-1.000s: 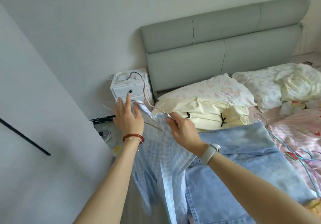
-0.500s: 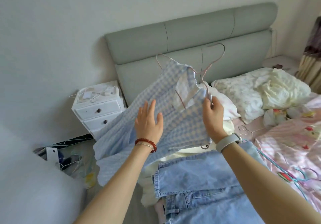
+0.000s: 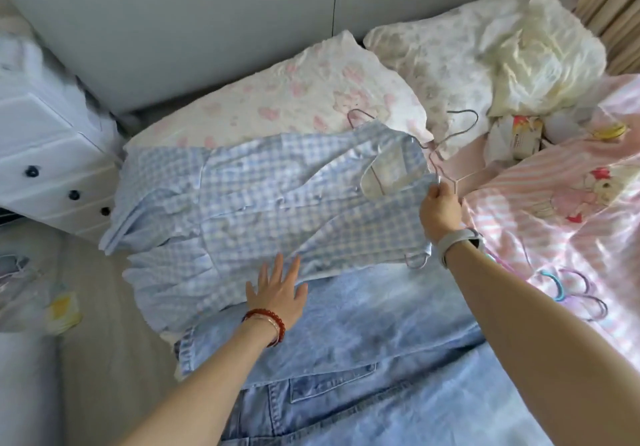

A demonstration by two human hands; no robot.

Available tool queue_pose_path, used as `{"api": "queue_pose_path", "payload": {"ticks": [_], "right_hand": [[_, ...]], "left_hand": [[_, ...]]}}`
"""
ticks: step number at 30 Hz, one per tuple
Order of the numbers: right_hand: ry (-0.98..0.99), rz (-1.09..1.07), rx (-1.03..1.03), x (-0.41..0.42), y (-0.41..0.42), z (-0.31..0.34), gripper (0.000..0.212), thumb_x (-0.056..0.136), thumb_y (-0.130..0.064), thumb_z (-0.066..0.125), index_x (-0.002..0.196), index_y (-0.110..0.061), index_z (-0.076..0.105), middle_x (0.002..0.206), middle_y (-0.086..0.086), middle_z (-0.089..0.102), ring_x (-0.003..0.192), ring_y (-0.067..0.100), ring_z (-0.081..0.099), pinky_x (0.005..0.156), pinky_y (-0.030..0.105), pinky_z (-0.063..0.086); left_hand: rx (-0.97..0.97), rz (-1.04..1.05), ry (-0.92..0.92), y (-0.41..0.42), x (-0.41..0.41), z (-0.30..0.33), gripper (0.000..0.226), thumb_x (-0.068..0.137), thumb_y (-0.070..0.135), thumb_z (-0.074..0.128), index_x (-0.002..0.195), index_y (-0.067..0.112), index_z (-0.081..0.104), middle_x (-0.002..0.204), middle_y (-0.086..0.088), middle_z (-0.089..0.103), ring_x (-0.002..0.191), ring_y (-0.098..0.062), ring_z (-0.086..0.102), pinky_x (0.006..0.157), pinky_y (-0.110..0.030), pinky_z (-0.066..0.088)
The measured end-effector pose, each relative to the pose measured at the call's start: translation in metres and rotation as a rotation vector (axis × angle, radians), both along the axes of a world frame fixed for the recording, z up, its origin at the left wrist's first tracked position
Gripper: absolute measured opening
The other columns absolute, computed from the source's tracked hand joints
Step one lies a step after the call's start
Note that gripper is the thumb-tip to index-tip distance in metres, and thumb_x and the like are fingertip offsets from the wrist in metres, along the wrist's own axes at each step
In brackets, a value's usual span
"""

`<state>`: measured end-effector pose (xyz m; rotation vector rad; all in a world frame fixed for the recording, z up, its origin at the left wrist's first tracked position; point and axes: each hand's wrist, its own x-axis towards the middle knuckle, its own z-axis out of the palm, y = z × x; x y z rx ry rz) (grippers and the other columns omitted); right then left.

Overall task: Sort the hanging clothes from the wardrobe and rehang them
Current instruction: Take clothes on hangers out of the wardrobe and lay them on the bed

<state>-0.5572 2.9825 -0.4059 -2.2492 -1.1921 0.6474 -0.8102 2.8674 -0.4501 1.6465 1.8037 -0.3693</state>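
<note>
Gingham dress [image 3: 263, 200] lies spread near the bed's [image 3: 554, 238] head edge; right hand [image 3: 440, 211] pinches its wire hanger [image 3: 450, 155], left hand [image 3: 277, 293] rests flat, fingers straight.

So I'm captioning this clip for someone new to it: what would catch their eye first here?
First the blue gingham dress, spread across the bed on its wire hanger, its top edge over a pink-print pillow. The right hand grips it at the neckline and the left hand lies flat on its hem. Under its near edge lies pale denim clothing.
</note>
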Motion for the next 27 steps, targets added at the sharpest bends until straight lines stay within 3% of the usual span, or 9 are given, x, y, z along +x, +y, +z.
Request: {"api": "queue_pose_path", "payload": {"ticks": [2,4,7,11,18,24,27], "right_hand": [[-0.029,0.098,-0.150,-0.002,0.005,-0.019,0.033,0.094,-0.013,0.036,0.124,0.000,0.042,0.123,0.025,0.050,0.113,0.038,0.047,0.088,0.034,0.032],[-0.076,0.206,-0.240,-0.007,0.003,-0.033,0.042,0.091,-0.010,0.039,0.131,0.000,0.032,0.133,0.026,0.039,0.124,0.040,0.036,0.100,0.042,0.029],[-0.164,0.295,-0.190,-0.020,-0.005,-0.036,0.055,0.090,-0.010,0.039,0.142,-0.005,0.021,0.147,0.021,0.021,0.136,0.037,0.017,0.109,0.043,0.016],[-0.285,0.422,-0.101,-0.050,-0.026,-0.020,0.055,0.095,-0.017,0.037,0.145,-0.008,0.018,0.153,0.018,0.011,0.141,0.032,0.008,0.114,0.044,0.007],[-0.135,0.601,0.067,-0.117,-0.087,0.040,0.047,0.096,-0.018,0.036,0.142,-0.010,0.030,0.151,0.008,0.026,0.142,0.025,0.012,0.115,0.046,0.009],[-0.120,0.855,0.073,-0.166,-0.186,0.081,0.039,0.095,-0.015,0.041,0.134,-0.010,0.044,0.142,0.008,0.042,0.139,0.026,0.023,0.113,0.046,0.013],[-0.113,0.965,0.050,-0.181,-0.247,0.088,0.038,0.094,-0.013,0.042,0.131,-0.009,0.048,0.138,0.008,0.047,0.136,0.026,0.028,0.111,0.047,0.017]], "left_hand": [[-0.072,-0.047,0.042,0.002,-0.001,-0.018,0.054,0.098,0.047,0.015,0.144,0.038,-0.012,0.154,0.002,-0.019,0.142,-0.027,-0.014,0.112,-0.054,0.002],[-0.121,-0.069,0.042,0.006,-0.004,-0.026,0.054,0.097,0.048,0.016,0.144,0.039,-0.010,0.154,0.002,-0.018,0.142,-0.028,-0.013,0.112,-0.054,0.003],[-0.082,-0.058,-0.006,0.014,-0.010,-0.022,0.052,0.098,0.045,0.021,0.146,0.036,0.001,0.156,0.002,-0.009,0.143,-0.028,-0.007,0.113,-0.053,0.009],[0.134,-0.023,0.042,0.021,-0.026,0.006,0.049,0.099,0.036,0.026,0.145,0.029,0.014,0.156,0.000,0.000,0.143,-0.023,-0.001,0.114,-0.051,0.006],[0.553,0.135,0.188,-0.021,-0.068,0.088,0.051,0.096,0.027,0.038,0.145,0.024,0.023,0.154,-0.001,0.016,0.142,-0.019,0.012,0.114,-0.048,0.007],[0.496,0.283,0.188,-0.140,-0.083,0.124,0.049,0.096,0.029,0.036,0.144,0.022,0.025,0.152,-0.003,0.020,0.139,-0.023,0.019,0.109,-0.048,0.026],[0.500,0.353,0.145,-0.219,-0.077,0.130,0.048,0.093,0.025,0.042,0.141,0.020,0.033,0.149,-0.006,0.027,0.132,-0.026,0.031,0.104,-0.044,0.031]]}}
